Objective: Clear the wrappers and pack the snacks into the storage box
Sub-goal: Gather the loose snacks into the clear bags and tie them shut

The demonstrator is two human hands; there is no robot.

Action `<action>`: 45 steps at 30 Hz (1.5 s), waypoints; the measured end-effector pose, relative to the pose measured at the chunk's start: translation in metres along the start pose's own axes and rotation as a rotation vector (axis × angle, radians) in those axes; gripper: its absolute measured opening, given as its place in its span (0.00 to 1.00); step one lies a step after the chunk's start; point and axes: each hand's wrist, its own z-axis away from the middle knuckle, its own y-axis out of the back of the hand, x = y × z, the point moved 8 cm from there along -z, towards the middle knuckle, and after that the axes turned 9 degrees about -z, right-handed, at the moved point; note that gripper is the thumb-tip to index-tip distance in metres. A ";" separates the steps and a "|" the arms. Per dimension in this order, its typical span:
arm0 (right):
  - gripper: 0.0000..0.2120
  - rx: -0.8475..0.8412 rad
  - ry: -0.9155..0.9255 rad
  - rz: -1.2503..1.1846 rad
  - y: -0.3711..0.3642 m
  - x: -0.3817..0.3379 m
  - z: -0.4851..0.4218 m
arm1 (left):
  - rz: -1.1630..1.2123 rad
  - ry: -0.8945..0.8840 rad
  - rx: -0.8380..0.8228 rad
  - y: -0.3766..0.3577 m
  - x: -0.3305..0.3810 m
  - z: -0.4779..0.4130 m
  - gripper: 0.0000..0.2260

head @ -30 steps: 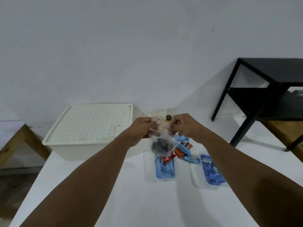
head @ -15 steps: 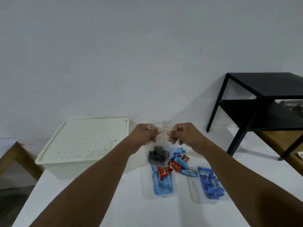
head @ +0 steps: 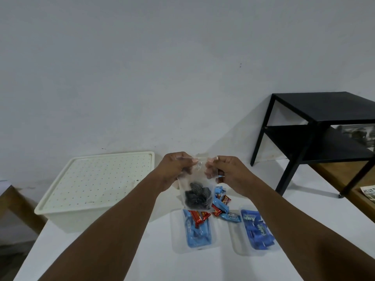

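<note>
Both hands are raised above a white table [head: 121, 260], holding a clear plastic bag [head: 197, 191] between them by its top edge. The left hand [head: 176, 171] pinches the bag's upper left corner between thumb and curled fingers, and the right hand [head: 229, 175] pinches the upper right corner the same way, so the mouth of the bag is stretched between the 2 grips. The bag hangs down from the hands, clear of the table, and a cluster of dark round cookies [head: 197, 195] sits in its bottom. Directly below and behind the bag lies a loose heap of small snack packets [head: 221, 207] in blue and red wrappers. Nearer the person, 2 clear shallow trays rest on the table side by side: the left tray [head: 176, 236] holds blue packets with a red one on top, and the right tray [head: 236, 240] holds blue packets with white lettering. The cream storage box [head: 67, 218] stands to the left of the hands, near the wall, with its dotted lid [head: 97, 177] closed on top. A black 2-tier side table [head: 324, 118] stands at the right, its feet on the white surface.
</note>
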 end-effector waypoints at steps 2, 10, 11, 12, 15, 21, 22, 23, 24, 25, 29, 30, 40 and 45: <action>0.12 0.020 0.016 0.009 0.003 -0.001 -0.001 | -0.013 -0.031 0.023 0.002 0.004 -0.001 0.07; 0.11 0.186 0.037 0.010 0.021 -0.005 -0.001 | 0.171 0.036 0.021 0.006 -0.010 0.001 0.07; 0.11 0.190 0.012 0.005 0.022 -0.002 -0.001 | 0.151 0.019 0.039 0.010 -0.010 0.000 0.06; 0.10 0.197 -0.002 -0.003 0.022 0.001 -0.002 | 0.124 0.001 0.063 0.013 -0.009 0.000 0.06; 0.09 0.265 0.004 -0.035 0.021 0.007 -0.005 | 0.101 -0.033 0.124 0.016 -0.006 0.001 0.10; 0.09 0.169 0.074 0.226 0.014 -0.017 -0.006 | 0.143 0.234 -0.216 0.001 -0.016 0.016 0.22; 0.09 0.123 0.069 0.266 0.010 -0.020 -0.007 | 0.147 0.262 -0.244 -0.001 -0.017 0.018 0.23; 0.09 0.090 0.070 0.291 0.007 -0.022 -0.010 | 0.132 0.261 -0.258 -0.003 -0.017 0.018 0.21; 0.08 0.072 0.077 0.302 0.004 -0.024 -0.013 | 0.114 0.245 -0.265 -0.005 -0.016 0.017 0.17; 0.08 0.064 0.084 0.306 0.002 -0.025 -0.015 | 0.097 0.223 -0.264 -0.007 -0.014 0.017 0.12; 0.11 0.061 0.026 0.179 -0.003 -0.012 -0.020 | 0.081 0.163 -0.231 -0.016 -0.012 0.010 0.04; 0.13 0.074 0.005 0.125 -0.002 -0.006 -0.021 | 0.063 0.145 -0.221 -0.018 -0.010 0.009 0.04; 0.16 0.075 -0.013 -0.214 0.004 0.001 -0.029 | 0.029 0.133 -0.130 -0.024 -0.006 -0.001 0.07; 0.15 -0.018 -0.096 -0.252 0.005 -0.011 -0.036 | 0.036 0.134 -0.152 -0.019 -0.008 -0.015 0.12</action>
